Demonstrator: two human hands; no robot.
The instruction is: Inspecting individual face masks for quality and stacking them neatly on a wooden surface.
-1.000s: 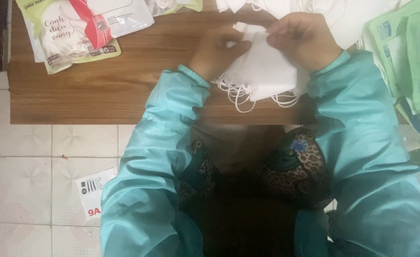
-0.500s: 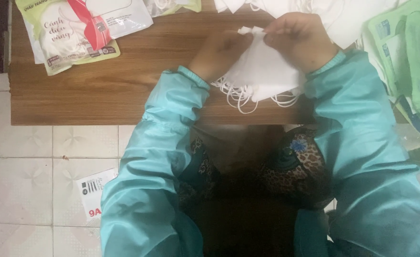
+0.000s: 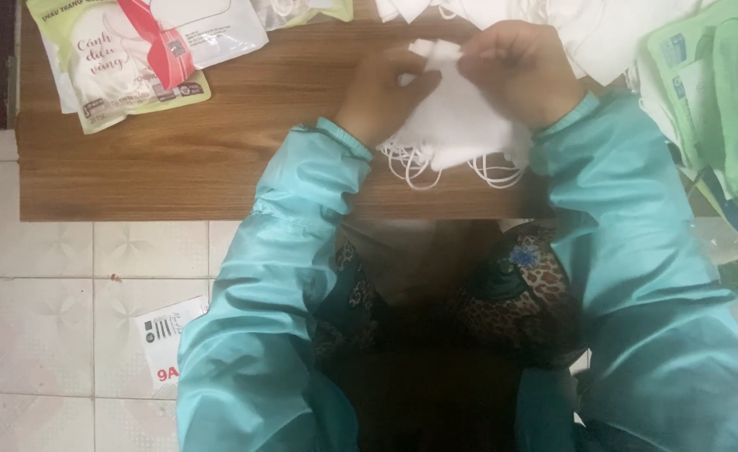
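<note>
You pinched a stack of white masks [image 3: 461,125] in your left hand [image 3: 381,96] and right hand [image 3: 515,71], with more masks [image 3: 586,25] unsorted at the far edge.

White mask pile [image 3: 553,21] cut by top edge — green packets [image 3: 720,100] cropped right.

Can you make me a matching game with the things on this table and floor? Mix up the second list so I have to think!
Things:
1. white face masks
2. green-edged packet
3. white paper slip
4. wooden table

Places:
A. lying on the tiled floor
B. held between the left hand and right hand
C. under the hands and the packets
D. lying on the table's far left corner

Pairs: 1-B, 2-D, 3-A, 4-C
</note>
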